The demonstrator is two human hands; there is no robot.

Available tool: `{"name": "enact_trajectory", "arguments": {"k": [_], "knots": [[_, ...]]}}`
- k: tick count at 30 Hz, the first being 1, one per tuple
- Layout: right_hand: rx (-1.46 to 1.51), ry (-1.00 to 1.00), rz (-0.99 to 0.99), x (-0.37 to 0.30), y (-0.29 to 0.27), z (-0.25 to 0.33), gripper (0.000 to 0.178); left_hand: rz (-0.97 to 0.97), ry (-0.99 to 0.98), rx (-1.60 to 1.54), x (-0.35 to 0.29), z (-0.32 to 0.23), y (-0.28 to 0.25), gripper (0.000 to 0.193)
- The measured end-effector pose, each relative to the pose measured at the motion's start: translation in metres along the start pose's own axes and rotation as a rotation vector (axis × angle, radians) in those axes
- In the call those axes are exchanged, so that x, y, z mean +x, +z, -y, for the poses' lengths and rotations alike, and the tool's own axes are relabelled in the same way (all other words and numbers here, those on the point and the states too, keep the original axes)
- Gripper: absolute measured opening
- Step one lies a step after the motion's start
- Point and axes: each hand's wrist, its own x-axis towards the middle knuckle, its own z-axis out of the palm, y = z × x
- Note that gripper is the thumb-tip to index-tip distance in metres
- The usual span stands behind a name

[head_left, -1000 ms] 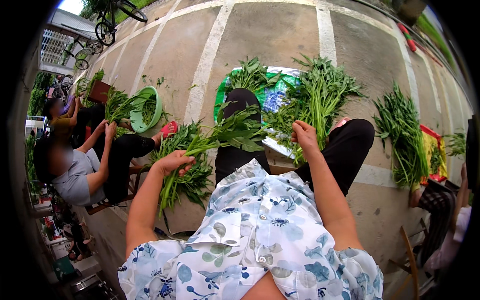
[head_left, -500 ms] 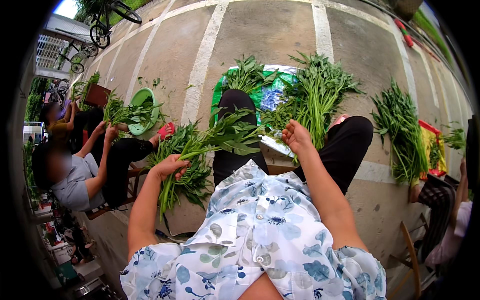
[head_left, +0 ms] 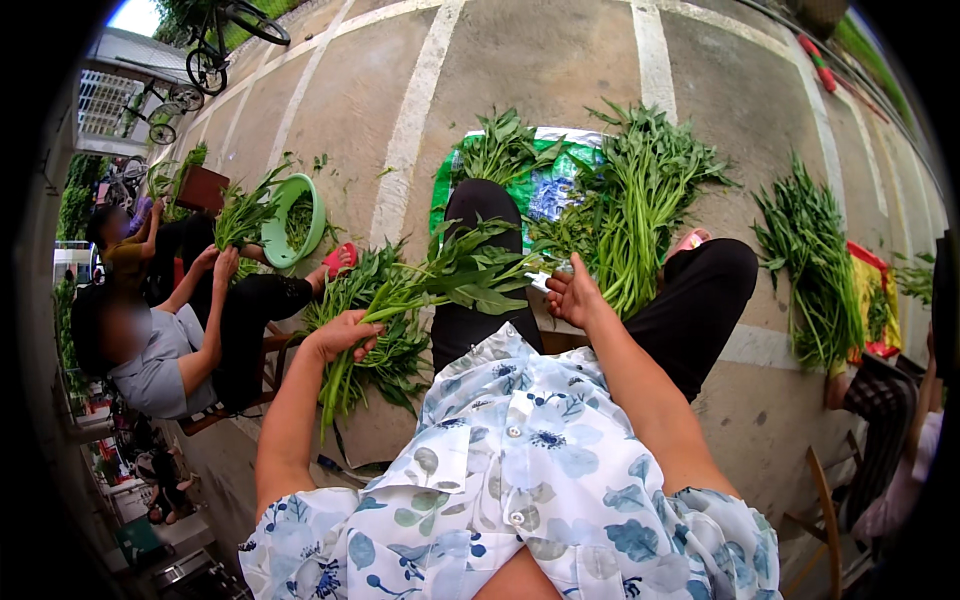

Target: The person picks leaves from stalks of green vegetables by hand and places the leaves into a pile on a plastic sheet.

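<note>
My left hand (head_left: 343,337) is closed round the stems of a bunch of water spinach (head_left: 475,268), whose leafy ends stretch to the right over my knee. Beneath it, more greens (head_left: 385,375) lie in a loose heap beside my leg. My right hand (head_left: 573,297) is open, palm turned up, near the leaf tips of the bunch. Beyond that hand, a large pile of long-stemmed greens (head_left: 640,225) rests partly on a green and white plastic sheet (head_left: 545,200). A smaller leafy bunch (head_left: 503,148) lies on the sheet's far side.
To the left, a seated person (head_left: 165,360) holds greens (head_left: 240,215) near a light green basin (head_left: 274,240). At right, another heap of greens (head_left: 810,265) lies by a red and yellow bag (head_left: 875,305) and a wooden chair (head_left: 828,510). Bicycles (head_left: 210,60) stand far left.
My right hand has shifted slightly left and nearer to me, its fingers opening out. The left hand keeps its hold on the water spinach. The neighbour's greens have swung more upright.
</note>
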Motion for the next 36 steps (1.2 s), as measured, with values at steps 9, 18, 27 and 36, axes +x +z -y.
{"name": "enact_trajectory", "arguments": {"k": [9, 18, 27, 36], "knots": [[0.228, -0.158, 0.133, 0.015, 0.003, 0.027, 0.043, 0.022, -0.025, 0.006, 0.002, -0.005, 0.000, 0.016], [0.403, -0.382, 0.135, 0.006, 0.003, 0.047, 0.019, 0.011, -0.040, 0.022, 0.002, -0.006, 0.004, 0.015], [0.541, -0.415, 0.212, -0.011, 0.002, 0.063, 0.018, 0.020, -0.015, 0.068, 0.001, -0.008, 0.008, 0.015], [0.213, -0.666, -0.105, -0.015, 0.001, 0.088, 0.029, 0.001, -0.068, 0.048, 0.002, -0.003, 0.008, 0.015]]}}
